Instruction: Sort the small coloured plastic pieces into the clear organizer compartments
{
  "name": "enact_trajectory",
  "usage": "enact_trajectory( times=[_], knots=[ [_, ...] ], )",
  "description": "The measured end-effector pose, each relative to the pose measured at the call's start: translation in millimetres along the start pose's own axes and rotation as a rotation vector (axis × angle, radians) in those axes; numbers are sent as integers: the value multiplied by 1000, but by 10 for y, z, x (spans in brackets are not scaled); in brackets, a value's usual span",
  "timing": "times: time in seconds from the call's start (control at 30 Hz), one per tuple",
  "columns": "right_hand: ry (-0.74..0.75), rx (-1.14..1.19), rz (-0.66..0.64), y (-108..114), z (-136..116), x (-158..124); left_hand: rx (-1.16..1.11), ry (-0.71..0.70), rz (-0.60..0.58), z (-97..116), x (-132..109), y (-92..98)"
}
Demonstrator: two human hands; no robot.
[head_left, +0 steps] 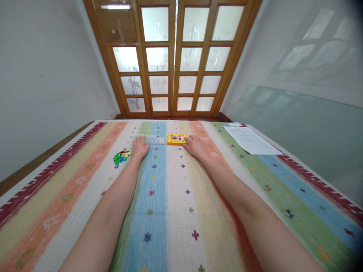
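A small yellow box [177, 139] with a printed lid lies flat near the far side of the table. My right hand [194, 145] touches its right edge, fingers slightly spread. To the box's left lies a clear plastic case [161, 141], and my left hand [140, 147] rests on its left part with the fingers apart. Whether either hand grips anything cannot be made out. A pile of small green, blue, yellow and brown pieces [121, 156] sits on the cloth to the left of my left hand.
A striped cloth [159, 226] covers the table. White printed sheets [249, 139] lie at the far right. Beyond the table stand wooden doors with glass panes [160, 58], and a glass panel [300, 128] leans along the right wall.
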State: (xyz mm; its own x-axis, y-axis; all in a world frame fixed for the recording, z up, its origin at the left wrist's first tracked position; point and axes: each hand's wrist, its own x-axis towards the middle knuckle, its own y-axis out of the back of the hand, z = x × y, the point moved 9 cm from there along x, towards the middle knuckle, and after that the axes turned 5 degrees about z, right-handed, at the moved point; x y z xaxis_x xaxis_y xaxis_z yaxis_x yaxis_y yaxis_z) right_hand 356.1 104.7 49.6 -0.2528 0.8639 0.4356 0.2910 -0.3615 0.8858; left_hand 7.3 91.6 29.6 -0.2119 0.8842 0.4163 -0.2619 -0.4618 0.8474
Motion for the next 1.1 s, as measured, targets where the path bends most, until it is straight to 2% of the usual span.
enact_trajectory(
  times=[0.2, 0.47, 0.57, 0.83, 1.1],
  knots=[
    [-7, 2, 1, 5, -17, -16, 13, 14, 15, 5, -13, 18],
    [32, 9, 53, -31, 13, -25, -51, 31, 158, -54, -14, 155],
    [22, 44, 77, -52, 103, -22, -74, 22, 181, -75, -6, 168],
    [-80, 143, 122, -221, 559, -19, -123, 43, 193, -105, -5, 190],
    [-47, 229, 127, -262, 627, -11, -131, 26, 185, -99, 4, 162]
  ],
)
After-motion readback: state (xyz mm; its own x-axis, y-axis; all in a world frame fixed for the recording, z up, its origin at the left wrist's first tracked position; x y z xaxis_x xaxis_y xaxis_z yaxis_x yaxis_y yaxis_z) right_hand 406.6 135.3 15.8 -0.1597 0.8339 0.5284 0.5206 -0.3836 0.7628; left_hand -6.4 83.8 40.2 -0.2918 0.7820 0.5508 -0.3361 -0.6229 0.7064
